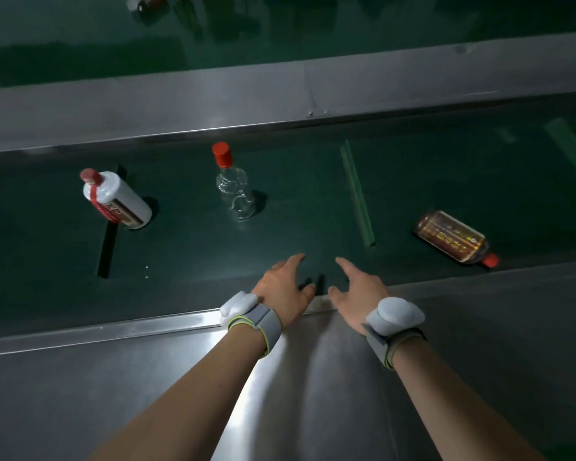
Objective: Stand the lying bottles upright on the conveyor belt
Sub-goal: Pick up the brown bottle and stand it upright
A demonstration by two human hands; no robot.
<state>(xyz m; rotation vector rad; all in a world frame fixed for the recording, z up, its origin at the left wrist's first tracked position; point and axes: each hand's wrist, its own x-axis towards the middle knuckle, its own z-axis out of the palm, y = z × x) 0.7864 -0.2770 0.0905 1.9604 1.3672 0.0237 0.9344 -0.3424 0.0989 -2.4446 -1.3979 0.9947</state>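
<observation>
Two bottles, white (117, 199) and clear (235, 188), stood upright; the brown bottle (453, 236) lay flat; left hand (285, 287) and right hand (361, 289) hovered spread, empty.

We are seeing two bottles standing on the conveyor belt (187, 247), the opaque bottle (117, 199) left of the clear bottle (235, 188), while a third bottle (453, 237) is lying rightward near its front edge.

White bottle (117, 199): stood upright on the conveyor belt (296, 207), left; red cap, red-banded label.
Clear bottle (235, 189): stood upright mid-belt, red cap, looked empty.
Amber bottle (453, 237): lay on its side, right, near the front rail, red cap pointing right.
</observation>
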